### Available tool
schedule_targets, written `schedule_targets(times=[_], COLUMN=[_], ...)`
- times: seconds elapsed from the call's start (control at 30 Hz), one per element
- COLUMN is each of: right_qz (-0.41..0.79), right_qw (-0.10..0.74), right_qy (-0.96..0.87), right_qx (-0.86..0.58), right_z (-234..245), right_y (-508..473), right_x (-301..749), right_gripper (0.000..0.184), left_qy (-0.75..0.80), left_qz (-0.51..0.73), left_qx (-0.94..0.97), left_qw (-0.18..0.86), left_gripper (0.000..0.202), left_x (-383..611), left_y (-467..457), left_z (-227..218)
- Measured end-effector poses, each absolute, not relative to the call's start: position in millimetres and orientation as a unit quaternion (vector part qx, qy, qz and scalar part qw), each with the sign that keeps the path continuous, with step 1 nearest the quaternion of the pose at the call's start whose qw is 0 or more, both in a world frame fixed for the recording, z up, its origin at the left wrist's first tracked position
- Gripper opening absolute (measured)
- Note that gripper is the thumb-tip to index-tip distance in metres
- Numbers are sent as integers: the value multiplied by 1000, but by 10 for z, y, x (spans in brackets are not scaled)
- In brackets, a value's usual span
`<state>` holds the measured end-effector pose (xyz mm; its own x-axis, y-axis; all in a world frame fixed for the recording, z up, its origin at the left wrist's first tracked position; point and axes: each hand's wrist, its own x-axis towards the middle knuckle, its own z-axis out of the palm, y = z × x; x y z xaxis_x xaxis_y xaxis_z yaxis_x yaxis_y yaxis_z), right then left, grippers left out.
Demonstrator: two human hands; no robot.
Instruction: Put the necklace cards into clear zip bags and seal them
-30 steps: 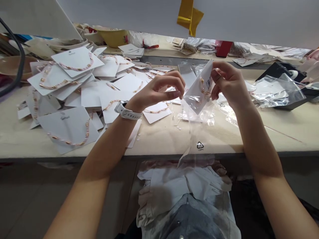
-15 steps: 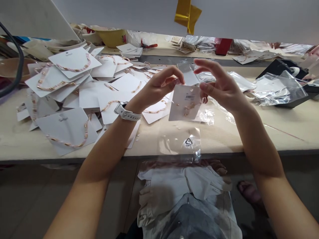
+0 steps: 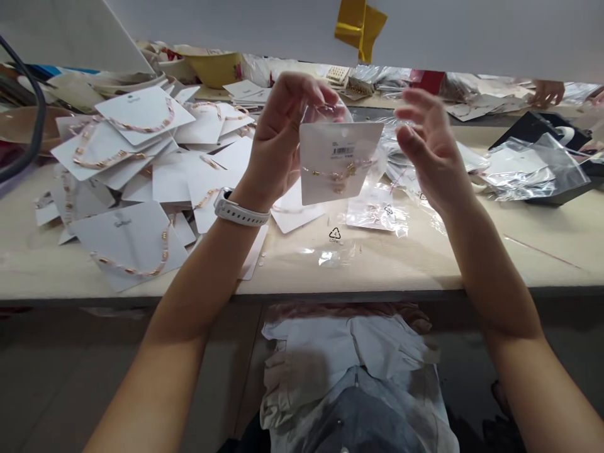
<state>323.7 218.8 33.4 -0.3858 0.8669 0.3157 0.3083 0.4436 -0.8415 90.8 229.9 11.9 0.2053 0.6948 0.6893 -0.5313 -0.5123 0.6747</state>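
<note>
My left hand [image 3: 285, 129], with a white watch strap at the wrist, pinches the top of a clear plastic bag [image 3: 325, 251] over the table. A white jewelry card [image 3: 330, 141] hangs upright within it, showing a barcode label and a piece of gold and pink beads. The lower part of the bag, with a recycling mark, dangles below the card. My right hand [image 3: 433, 151] is raised to the right of the card, apart from it, with fingers spread and slightly blurred. Another bagged card [image 3: 372, 211] lies on the table beneath.
Many white cards with bead necklaces [image 3: 129, 248] are heaped at the left. Clear-bagged cards [image 3: 521, 167] rest on a black box [image 3: 538, 129] at the right. A yellow bowl [image 3: 214, 70] stands behind. Another person's hand [image 3: 547, 93] shows at the back right.
The card and bag have risen and moved slightly left with my left hand. My right hand has let go of the card and shifted right, away from it.
</note>
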Motion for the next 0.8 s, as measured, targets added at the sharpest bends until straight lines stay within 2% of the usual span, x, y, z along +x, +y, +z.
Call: schedule_targets(times=[0.1,0.2,0.33,0.43,0.5,0.57,0.63,0.67,0.7,0.8], right_qz=[487,479,433,365,287,255,263,258,241,182], right_qw=[281,233,300,409,482,468,396,379,393,528], right_qy=[-740,-774,-772,-764,-743,-750,-791,-807,-809,-752], right_qx=[-369,-342,-354,-341,-365,-392,-384,-372,-365,-349], right_z=[304,293,283,278,284,298,318,327,332,319], right_y=[2178,2155,2109,2074,2063,2072,2098,2113,2128,2160], right_x=[3211,3168,3103,3077,3082,3109,3151,3173,3193,3219], right_gripper=[58,45,33,21,21,26,30,29,27,20], left_qy=[171,218,194,205,233,282,317,320,317,309], left_qz=[665,706,689,688,685,660,629,620,619,630], left_qx=[529,469,485,463,458,481,521,538,548,540], left_qw=[499,483,503,520,516,503,482,473,466,465], left_gripper=[15,22,31,39,43,34,13,15,21,22], left_x=[869,831,820,836,857,875,880,876,869,840], left_y=[2313,2267,2182,2187,2196,2186,2162,2151,2143,2144], left_z=[142,190,258,261,241,218,199,193,189,187])
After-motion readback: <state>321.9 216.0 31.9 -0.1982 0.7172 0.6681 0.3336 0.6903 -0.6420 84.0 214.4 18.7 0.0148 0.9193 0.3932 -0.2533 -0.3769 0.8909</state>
